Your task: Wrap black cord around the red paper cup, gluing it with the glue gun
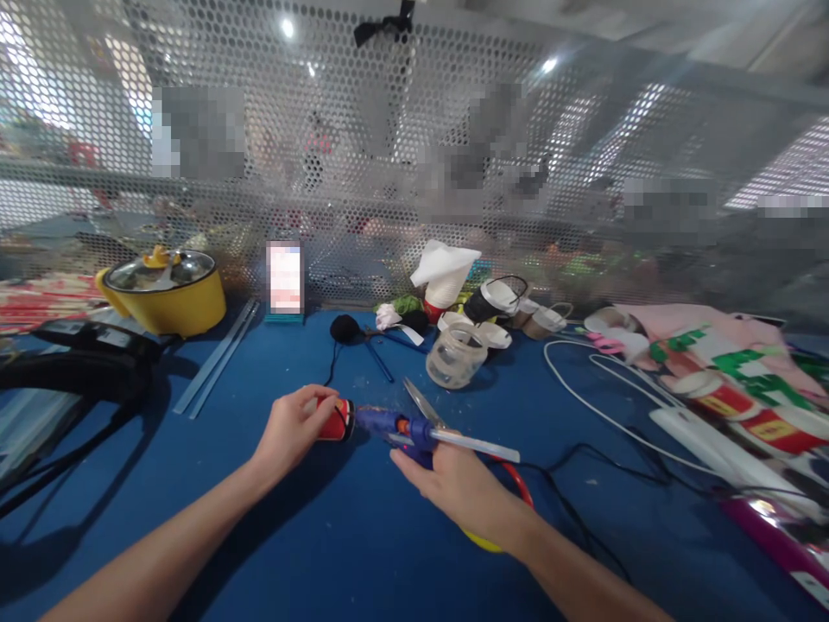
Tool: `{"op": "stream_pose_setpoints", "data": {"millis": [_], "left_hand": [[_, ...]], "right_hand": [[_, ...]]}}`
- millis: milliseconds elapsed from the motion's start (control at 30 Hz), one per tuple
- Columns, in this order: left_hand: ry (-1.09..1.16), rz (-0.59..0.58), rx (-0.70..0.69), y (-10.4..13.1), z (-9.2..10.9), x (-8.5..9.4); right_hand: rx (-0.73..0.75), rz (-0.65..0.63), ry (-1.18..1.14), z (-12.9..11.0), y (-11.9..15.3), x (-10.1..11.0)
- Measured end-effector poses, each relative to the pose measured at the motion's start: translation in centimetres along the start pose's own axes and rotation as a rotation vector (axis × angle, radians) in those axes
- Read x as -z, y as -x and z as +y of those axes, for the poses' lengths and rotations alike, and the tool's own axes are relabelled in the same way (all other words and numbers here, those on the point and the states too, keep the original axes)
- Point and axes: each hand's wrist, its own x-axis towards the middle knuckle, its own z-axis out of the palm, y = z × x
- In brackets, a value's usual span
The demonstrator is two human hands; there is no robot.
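My left hand grips a small red paper cup lying on its side, its dark-edged end turned to the right. In my right hand is a blue glue gun, its nozzle pointing left close to the cup's dark end. A clear glue stick sticks out of the back of the gun. Scissors with red and yellow handles lie partly beneath my right hand. Beyond the hands, a black yarn ball trails a strand towards the cup.
A clear jar stands behind the glue gun, with several small cups around it. A yellow pot and glue sticks are at the left. White cable, a power strip and red cups lie right.
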Motion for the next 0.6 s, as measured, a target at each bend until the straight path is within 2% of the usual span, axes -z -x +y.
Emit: {"op": "stream_pose_setpoints", "data": {"millis": [100,600], "left_hand": [[0.0,0.003,0.0,-0.03,-0.03,-0.05],[-0.092,0.001,-0.02,-0.15,-0.23,-0.03]], "right_hand": [[0.006,-0.04,0.028,0.33,0.06,-0.27],[0.029,-0.045,0.053,0.43,0.23,-0.35]]}}
